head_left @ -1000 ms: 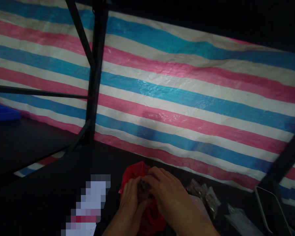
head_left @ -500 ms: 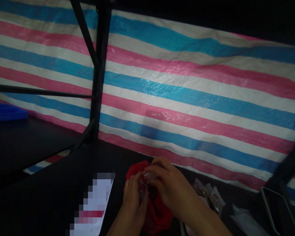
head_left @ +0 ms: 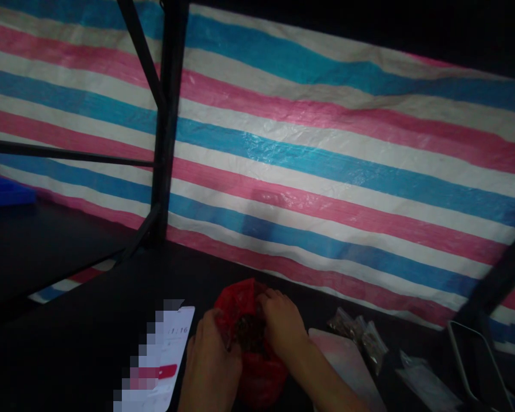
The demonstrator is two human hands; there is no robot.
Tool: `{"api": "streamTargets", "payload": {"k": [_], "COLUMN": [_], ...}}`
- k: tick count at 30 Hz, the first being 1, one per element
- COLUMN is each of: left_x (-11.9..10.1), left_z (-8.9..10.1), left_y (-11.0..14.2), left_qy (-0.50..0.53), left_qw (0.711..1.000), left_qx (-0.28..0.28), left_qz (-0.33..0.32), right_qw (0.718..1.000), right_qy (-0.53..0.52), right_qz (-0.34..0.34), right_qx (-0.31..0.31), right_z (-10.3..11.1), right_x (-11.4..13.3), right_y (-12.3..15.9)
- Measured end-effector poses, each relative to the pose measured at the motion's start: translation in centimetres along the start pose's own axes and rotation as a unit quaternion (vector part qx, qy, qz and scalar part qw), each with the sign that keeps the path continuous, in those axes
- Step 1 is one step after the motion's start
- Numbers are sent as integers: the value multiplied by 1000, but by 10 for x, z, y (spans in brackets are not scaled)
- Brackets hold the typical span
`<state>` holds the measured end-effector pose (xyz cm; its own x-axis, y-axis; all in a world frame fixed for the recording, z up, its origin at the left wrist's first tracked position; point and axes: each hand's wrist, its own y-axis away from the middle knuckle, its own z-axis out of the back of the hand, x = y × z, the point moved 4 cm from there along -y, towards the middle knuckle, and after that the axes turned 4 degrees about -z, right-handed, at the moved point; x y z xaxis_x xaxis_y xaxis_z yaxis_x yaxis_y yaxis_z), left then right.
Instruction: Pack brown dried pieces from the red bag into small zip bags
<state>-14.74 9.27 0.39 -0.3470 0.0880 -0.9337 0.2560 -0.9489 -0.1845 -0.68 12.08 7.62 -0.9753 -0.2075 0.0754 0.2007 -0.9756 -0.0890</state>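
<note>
A red plastic bag [head_left: 257,377] lies open on the black tabletop [head_left: 90,297], with a dark, lumpy mass [head_left: 248,335] showing in its mouth. My left hand [head_left: 210,360] grips the near left side of the bag's rim. My right hand [head_left: 282,323] holds the right side of the rim, its fingertips at the opening. Close to the right of the bag lie several small clear packets of brown material [head_left: 359,336].
A lit phone [head_left: 167,357], partly blurred, lies left of my hands. To the right are a pale pink flat sheet [head_left: 343,360], a clear plastic bag [head_left: 424,383] and a grey-rimmed frame [head_left: 472,366]. Black metal posts [head_left: 167,126] stand before a striped tarpaulin [head_left: 326,160].
My hands have moved apart to the bag's rim. The small clear piece between my fingers is no longer visible, and the dark mass now shows in the bag's mouth.
</note>
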Motion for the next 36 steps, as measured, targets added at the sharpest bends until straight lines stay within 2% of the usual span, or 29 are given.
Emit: {"api": "streamTargets", "payload": {"k": [5,10,17,22,26,33,36], "left_x": [-1,2,-8,-15,-15,-18,-19], "left_z": [5,10,12,10,11,9,7], "left_y": [-6,-7,2,7,8,9,8], "left_qy": [96,205,291,328,344,345,340], "left_qw": [994,971,940,918,909,914,921], "left_qx": [-22,-45,-71,-89,-96,-90,-75], "left_qz": [55,114,164,203,214,194,173], "right_qw": [997,989,981,978,963,942,935], "right_qy": [-75,-136,-179,-198,-258,-332,-353], "right_qz": [22,48,52,30,23,-21,-20], "right_qx": [12,19,45,55,79,45,35], "right_z": [-7,-11,-12,-14,-20,-28,-29], "right_x": [-4,-5,-7,-8,-9,-10,-10], "right_y": [-7,-3,8,12,16,20,23]}}
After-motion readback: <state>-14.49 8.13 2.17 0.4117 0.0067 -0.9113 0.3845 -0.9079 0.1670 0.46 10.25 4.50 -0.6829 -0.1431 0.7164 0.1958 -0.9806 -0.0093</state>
